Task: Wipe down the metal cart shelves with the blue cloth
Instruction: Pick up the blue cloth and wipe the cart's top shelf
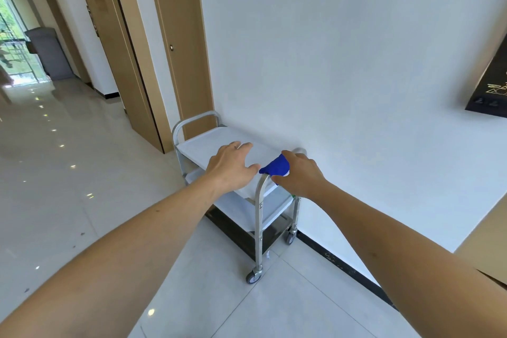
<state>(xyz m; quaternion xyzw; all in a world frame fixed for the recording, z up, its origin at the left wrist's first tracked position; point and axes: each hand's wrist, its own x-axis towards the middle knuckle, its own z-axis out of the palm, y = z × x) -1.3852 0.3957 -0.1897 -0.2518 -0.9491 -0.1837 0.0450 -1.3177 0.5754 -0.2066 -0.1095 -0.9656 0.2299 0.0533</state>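
Note:
A metal cart [258, 217] on castors stands against the white wall, with a top shelf [203, 143], a middle shelf and a dark bottom shelf. The blue cloth [275, 166] is bunched over the near handle bar of the cart. My right hand [299, 175] is closed on the cloth at that handle. My left hand [233, 164] hovers over the near end of the top shelf, fingers spread, holding nothing; whether it touches the shelf I cannot tell.
The white wall [343, 63] runs along the cart's right side. Wooden doors [181, 44] stand behind the cart. A glossy tiled corridor [68, 159] stretches to the left, with a grey bin [48, 52] far back near a window.

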